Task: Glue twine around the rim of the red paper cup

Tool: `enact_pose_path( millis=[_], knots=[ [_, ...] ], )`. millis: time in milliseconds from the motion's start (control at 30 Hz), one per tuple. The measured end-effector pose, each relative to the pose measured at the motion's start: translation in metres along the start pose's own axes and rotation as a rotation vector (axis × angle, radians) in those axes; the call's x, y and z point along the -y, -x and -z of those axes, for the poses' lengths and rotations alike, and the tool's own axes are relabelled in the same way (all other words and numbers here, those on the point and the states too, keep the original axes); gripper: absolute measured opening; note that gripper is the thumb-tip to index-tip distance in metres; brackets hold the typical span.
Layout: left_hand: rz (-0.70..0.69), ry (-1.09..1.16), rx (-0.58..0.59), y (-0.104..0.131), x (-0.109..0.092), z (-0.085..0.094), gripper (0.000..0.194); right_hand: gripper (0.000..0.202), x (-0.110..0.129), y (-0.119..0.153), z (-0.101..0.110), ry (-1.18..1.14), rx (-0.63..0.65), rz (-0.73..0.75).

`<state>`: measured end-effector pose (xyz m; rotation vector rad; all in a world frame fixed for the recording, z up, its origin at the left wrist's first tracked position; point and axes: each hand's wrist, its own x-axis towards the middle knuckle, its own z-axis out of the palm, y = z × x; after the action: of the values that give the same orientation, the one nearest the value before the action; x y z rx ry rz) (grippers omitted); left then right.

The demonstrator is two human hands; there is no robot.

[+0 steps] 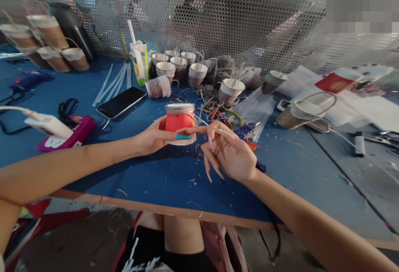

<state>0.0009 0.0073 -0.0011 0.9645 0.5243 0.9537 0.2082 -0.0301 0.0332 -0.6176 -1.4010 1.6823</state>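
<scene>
My left hand is closed round a small red paper cup, held just above the blue table. A grey band runs round the cup's upper edge and a pale rim shows at the bottom. My right hand is at the cup's right side, palm partly turned up. Its index finger reaches across to the cup's front, beside my left thumb, while its other fingers hang apart and loosely bent. No object shows in the right hand. Partly hidden behind it lies a blue tool with an orange part.
Several cord-wrapped white cups and tangled grey cord stand behind. Clear glue sticks lie at right, near another wrapped cup. A phone, drink carton and purple power strip are leftward. Perforated metal borders the back.
</scene>
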Motion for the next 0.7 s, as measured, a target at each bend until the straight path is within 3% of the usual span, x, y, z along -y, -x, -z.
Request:
enact_pose_path(
  millis=[133, 200, 300, 367, 467, 567, 700],
  knots=[
    [0.006, -0.027, -0.04, 0.0, 0.0, -0.004, 0.056, 0.026, 0.003, 0.001, 0.0, 0.233, -0.059, 0.077],
    [-0.033, -0.042, -0.032, -0.001, 0.0, -0.006, 0.056, 0.023, 0.013, 0.004, 0.003, 0.533, -0.204, 0.237],
    [-0.073, -0.032, -0.038, -0.002, -0.001, -0.008, 0.057, 0.019, 0.033, 0.015, 0.01, 1.182, -0.539, 0.431],
    [-0.054, -0.013, -0.08, -0.003, -0.001, -0.009, 0.059, 0.026, 0.042, 0.026, 0.018, 1.592, -0.695, 0.348],
    [-0.031, 0.015, -0.117, -0.004, 0.0, -0.01, 0.058, 0.045, 0.039, 0.042, 0.035, 1.929, -0.681, 0.036],
    [-0.057, 0.03, -0.108, -0.004, 0.0, -0.011, 0.059, 0.055, 0.025, 0.051, 0.053, 1.9, -0.57, -0.249],
    [-0.073, 0.01, -0.071, -0.005, 0.0, -0.009, 0.055, 0.052, 0.01, 0.051, 0.062, 1.739, -0.687, -0.388]
  ],
)
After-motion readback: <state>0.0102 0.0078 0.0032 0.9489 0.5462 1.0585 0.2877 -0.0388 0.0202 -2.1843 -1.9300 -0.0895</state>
